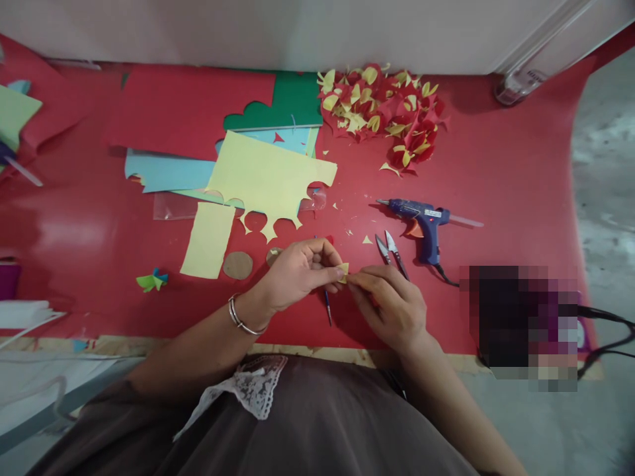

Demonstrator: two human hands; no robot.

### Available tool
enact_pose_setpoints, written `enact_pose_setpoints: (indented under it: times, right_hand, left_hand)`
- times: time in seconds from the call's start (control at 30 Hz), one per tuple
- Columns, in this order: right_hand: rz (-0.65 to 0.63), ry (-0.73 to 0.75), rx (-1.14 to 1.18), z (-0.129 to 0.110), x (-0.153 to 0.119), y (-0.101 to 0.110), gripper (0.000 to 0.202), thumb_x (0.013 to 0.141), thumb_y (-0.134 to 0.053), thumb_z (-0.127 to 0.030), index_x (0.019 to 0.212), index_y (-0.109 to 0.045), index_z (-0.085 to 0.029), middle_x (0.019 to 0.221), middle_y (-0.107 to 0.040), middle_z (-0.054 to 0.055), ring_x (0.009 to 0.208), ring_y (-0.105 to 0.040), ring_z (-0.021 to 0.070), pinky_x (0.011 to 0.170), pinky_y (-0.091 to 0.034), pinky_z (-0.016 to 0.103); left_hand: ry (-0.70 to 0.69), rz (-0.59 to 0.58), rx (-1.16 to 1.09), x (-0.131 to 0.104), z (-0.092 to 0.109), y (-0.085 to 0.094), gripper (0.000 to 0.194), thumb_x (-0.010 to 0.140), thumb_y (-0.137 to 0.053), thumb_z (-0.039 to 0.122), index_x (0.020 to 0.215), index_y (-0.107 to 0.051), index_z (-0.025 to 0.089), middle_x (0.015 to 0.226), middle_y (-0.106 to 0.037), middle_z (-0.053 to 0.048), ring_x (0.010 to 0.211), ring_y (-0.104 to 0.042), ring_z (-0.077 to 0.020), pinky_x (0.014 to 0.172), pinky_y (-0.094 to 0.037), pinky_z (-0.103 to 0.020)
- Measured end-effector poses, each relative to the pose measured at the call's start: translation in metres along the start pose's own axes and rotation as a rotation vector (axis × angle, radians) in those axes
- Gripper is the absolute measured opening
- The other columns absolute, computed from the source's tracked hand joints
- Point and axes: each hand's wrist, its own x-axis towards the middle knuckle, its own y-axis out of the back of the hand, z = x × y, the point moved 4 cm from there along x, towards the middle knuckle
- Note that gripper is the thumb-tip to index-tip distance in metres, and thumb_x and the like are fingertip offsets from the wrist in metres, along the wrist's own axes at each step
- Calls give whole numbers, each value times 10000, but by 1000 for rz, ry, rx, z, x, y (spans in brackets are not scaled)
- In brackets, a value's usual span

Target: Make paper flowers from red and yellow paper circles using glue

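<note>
Head: yellow piece (part-hidden), long axis unclear.

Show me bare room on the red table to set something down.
Free: red table between the blue plastic glue gun and clear container, and left of the yellow rectangular paper, above the small green-and-blue paper piece. Crowded: the centre, with round brown cardboard discs beside the left hand and pointed metal snips by the right hand.

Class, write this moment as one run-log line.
left hand: pinching yellow piece | right hand: at its edge | snips: open | glue gun: on table
</note>
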Motion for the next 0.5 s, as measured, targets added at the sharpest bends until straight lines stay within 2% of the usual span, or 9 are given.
enact_pose_setpoints:
  times: [0.1,0.2,0.3,0.4,0.5]
  right_hand:
    - [3,-50,66,0,1,0,192,996,-659,-82,1115,-671,-233,956,-766,55,832,-755,176,736,-627,298]
    - [11,-104,124,1,3,0,165,984,-657,-90,1063,-654,-234,905,-745,35,807,-731,166,703,-601,287]
    - [27,-179,161,3,4,1,149,976,-657,-97,1014,-645,-240,857,-722,6,769,-692,148,669,-559,275]
    - [20,-253,159,6,4,1,118,979,-653,-124,978,-651,-241,846,-708,-4,733,-662,140,654,-526,280]
    - [11,-302,166,8,4,0,100,980,-647,-146,954,-657,-241,835,-702,-8,710,-645,140,647,-505,287]
  left_hand:
    - [16,-26,-25,-1,-1,-3,406,764,-952,375,860,-622,159,738,-722,9,628,-699,-92,605,-586,-197]
    - [3,-43,-5,-3,0,-6,309,819,-893,321,864,-633,160,750,-718,6,664,-716,-99,634,-602,-201]
    - [-69,-26,71,-5,0,-6,179,875,-805,251,860,-652,161,758,-696,10,697,-722,-99,687,-613,-208]
    - [-178,7,171,-7,-1,-5,78,913,-745,216,950,-700,165,845,-739,-15,759,-742,-110,743,-615,-223]
    - [-259,32,267,-8,-1,-6,121,945,-703,219,1051,-746,180,950,-786,-43,841,-758,-136,805,-629,-257]
